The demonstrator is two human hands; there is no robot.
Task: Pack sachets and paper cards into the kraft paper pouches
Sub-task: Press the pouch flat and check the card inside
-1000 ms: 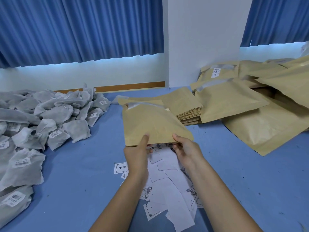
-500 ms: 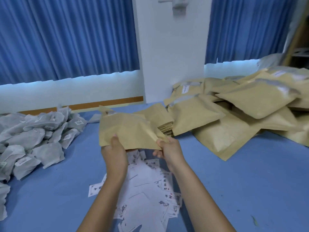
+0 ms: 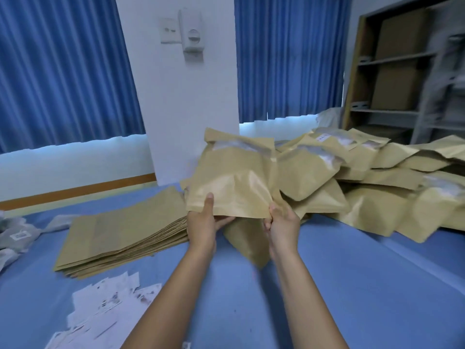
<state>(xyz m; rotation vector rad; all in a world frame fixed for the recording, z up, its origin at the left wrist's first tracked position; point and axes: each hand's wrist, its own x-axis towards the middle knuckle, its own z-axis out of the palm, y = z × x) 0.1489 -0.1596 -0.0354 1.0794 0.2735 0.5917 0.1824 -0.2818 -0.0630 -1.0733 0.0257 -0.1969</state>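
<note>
Flat pouch stack (image 3: 125,235) left of filled pouch pile (image 3: 364,187); cards (image 3: 100,313) in front.

Head-worn view, forward-down, seemingly close

filled pouch held over the heap

both hands hold a bulging kraft pouch (image 3: 234,182) by its lower edge above the blue table (image 3: 352,285). the left hand (image 3: 203,222) has its thumb on top and fingers beneath; the right hand (image 3: 283,222) pinches the near right corner. a heap of filled pouches (image 3: 377,192) lies to the right, a stack of flat pouches (image 3: 120,235) to the left, paper cards (image 3: 100,313) nearer, and sachets (image 3: 17,235) at the left edge.
</note>
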